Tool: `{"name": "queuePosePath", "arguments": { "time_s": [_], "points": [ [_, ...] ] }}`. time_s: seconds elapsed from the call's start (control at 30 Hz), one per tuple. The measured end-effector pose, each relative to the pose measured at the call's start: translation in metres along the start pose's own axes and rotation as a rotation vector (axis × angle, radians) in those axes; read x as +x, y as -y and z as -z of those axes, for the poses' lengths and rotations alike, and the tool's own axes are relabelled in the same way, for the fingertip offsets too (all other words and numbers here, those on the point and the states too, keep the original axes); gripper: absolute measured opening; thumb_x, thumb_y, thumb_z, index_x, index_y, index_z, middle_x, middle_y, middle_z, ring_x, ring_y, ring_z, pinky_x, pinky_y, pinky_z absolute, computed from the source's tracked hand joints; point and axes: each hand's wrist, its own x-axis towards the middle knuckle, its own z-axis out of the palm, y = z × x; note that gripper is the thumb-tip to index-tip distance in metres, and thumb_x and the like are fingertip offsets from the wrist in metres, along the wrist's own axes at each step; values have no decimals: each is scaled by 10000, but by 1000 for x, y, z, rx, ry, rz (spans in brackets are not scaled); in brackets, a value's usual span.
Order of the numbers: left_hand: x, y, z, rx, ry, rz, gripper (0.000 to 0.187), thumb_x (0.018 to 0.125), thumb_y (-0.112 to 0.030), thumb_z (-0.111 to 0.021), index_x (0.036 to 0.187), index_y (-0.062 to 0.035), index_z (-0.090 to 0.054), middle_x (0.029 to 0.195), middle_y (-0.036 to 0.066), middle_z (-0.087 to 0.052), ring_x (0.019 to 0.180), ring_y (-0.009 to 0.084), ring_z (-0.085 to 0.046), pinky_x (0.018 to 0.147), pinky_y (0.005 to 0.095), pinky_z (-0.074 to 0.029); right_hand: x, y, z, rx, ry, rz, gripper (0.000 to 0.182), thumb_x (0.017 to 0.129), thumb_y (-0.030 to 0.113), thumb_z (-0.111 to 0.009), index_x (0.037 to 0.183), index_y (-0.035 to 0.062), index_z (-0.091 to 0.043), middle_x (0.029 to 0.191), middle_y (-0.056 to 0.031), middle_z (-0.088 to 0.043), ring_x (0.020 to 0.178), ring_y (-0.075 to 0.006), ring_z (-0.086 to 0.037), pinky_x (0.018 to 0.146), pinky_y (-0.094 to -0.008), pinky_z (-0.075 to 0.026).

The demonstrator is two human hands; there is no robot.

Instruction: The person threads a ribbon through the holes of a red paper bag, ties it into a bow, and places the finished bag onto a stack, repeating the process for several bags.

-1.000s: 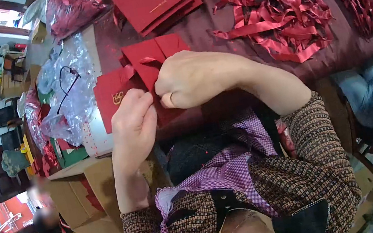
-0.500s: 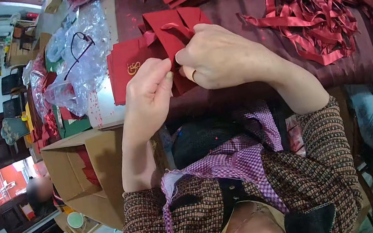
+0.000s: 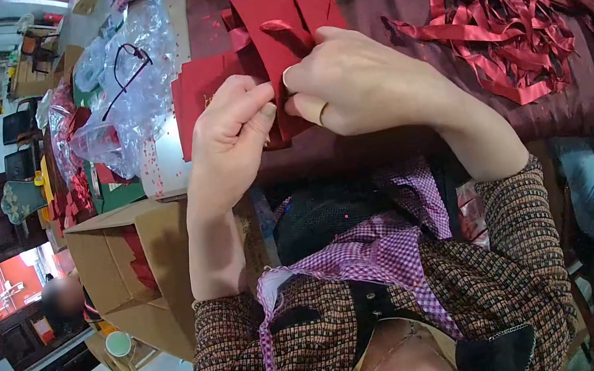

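Left hand (image 3: 230,138) and right hand (image 3: 358,81) close together—fingertips of both pinched at near edge of red paper bag (image 3: 267,41). Bag over tablecloth (image 3: 354,152)—ribbon pile (image 3: 496,34) right, clear plastic (image 3: 159,39) left.

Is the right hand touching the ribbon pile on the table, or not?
Apart. The head view shows a strip of dark cloth between the right hand and the ribbon pile.

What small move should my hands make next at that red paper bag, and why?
Probably ease the right hand slightly away from the left hand: both pinch close together over the red paper bag, and its red satin ribbon loop stands slack. What the fingertips grip is hidden.
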Motion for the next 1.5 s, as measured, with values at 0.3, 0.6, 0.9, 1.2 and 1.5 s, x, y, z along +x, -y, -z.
{"name": "queuePosePath", "arguments": {
  "time_s": [0.3,0.6,0.9,1.2,1.5],
  "points": [
    [10,2,-2,292,-22,-276,73,778,45,-569,846,38,-543,808,121,-488,730,230,-535,648,296,-438,1,-4,18,66,120,-46,245,755,236,-690,742,1,-626,684,-208,-596,671,-393,-573,682,-435,-449],
    [8,5,-9,226,-13,-320,90,786,32,-538,866,46,-577,781,111,-501,711,210,-528,643,282,-425,6,-14,29,63,-238,388,184,816,123,-625,993,71,-639,1010,-78,-628,1075,-258,-530,956,-399,-371],
    [0,8,-3,-379,-57,215,95,849,-51,-524,821,17,-585,705,22,-519,626,82,-484,533,232,-372,4,-13,23,149,-47,381,74,797,113,-638,794,79,-572,787,-27,-552,927,-216,-558,1058,-449,-298],
    [-5,59,43,-122,-362,285,222,937,-180,-498,1031,-21,-622,801,2,-593,655,52,-506,608,199,-420,5,-10,22,288,-4,467,60,790,103,-633,777,99,-575,811,-25,-549,907,-220,-538,974,-407,-330],
    [12,19,-4,-590,53,341,411,990,-318,-458,1199,24,-546,1136,60,-600,999,112,-555,885,257,-441,11,-7,33,271,-29,472,175,799,283,-653,811,112,-617,904,-5,-557,1059,-262,-510,963,-413,-324]
  ]
}}
